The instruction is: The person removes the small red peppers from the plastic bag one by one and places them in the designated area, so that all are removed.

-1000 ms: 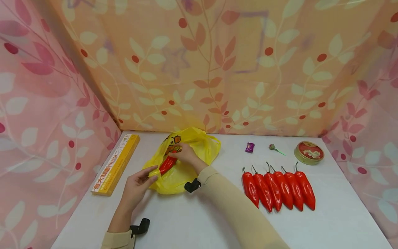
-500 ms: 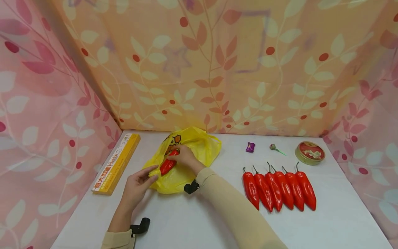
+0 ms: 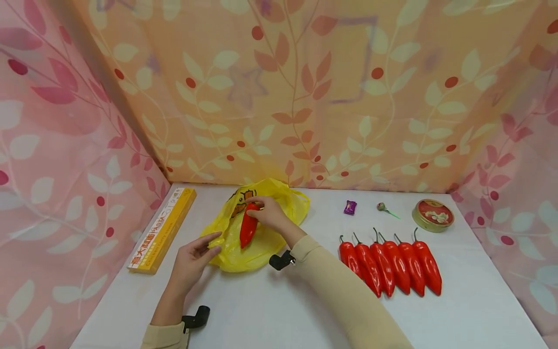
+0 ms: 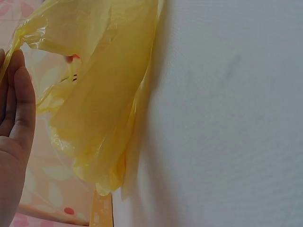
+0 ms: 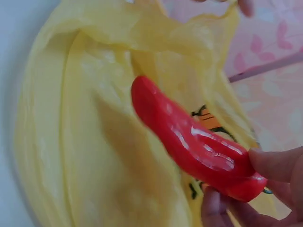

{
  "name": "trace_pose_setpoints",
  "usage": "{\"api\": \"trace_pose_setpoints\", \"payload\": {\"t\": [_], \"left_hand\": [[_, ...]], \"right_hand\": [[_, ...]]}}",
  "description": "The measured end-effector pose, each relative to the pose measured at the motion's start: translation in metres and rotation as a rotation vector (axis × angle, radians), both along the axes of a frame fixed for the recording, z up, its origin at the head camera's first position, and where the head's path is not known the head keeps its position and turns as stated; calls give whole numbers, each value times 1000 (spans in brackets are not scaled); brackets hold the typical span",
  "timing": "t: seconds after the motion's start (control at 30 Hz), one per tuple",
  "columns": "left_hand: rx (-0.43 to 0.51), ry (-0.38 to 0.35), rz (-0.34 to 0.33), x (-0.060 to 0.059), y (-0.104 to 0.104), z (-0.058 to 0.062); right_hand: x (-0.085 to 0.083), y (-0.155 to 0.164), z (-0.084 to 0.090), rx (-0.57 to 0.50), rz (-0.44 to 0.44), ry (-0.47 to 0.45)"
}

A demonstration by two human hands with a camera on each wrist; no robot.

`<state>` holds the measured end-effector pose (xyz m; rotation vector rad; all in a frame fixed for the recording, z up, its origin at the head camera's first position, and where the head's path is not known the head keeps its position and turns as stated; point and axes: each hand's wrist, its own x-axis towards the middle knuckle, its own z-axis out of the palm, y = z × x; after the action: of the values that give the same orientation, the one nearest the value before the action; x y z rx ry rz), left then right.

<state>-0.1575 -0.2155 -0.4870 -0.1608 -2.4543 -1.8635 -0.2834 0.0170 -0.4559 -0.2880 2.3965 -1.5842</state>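
My right hand (image 3: 272, 214) grips a glossy red chili pepper (image 3: 248, 227) near its stem end, between thumb and fingers. The pepper hangs tip down over the mouth of a yellow plastic bag (image 3: 244, 261) with a cartoon print. In the right wrist view the same pepper (image 5: 189, 139) is held above the bag's inside (image 5: 52, 118), its tip pointing away from the fingers. My left hand (image 3: 192, 261) pinches the bag's left rim, and in the left wrist view the film (image 4: 104, 90) stretches away from those fingers. Whatever lies deeper in the bag is hidden.
Several red peppers (image 3: 401, 266) lie in a row at the right. Behind them are a purple-wrapped candy (image 3: 350, 207), a lollipop (image 3: 381, 207) and a round red tin (image 3: 433, 214). A yellow pasta box (image 3: 163, 230) lies at the left. Patterned cloth walls enclose the white table.
My right hand has drawn the pepper up and to the right from the bag's left side, and the pepper now hangs more upright. My left hand stays at the rim.
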Motion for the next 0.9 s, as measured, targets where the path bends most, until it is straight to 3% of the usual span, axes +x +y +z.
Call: {"api": "trace_pose_setpoints", "payload": {"t": [0.23,0.43,0.7,0.9], "left_hand": [[-37,-1,14,2,0,0],[-40,-15,15,3,0,1],[-35,-23,7,1,2,1],[-34,-18,6,1,3,2]], "right_hand": [[12,23,17,-125,35,-80],[30,46,30,-41,103,-16],[54,85,43,-21,130,78],[73,119,49,61,74,106]]}}
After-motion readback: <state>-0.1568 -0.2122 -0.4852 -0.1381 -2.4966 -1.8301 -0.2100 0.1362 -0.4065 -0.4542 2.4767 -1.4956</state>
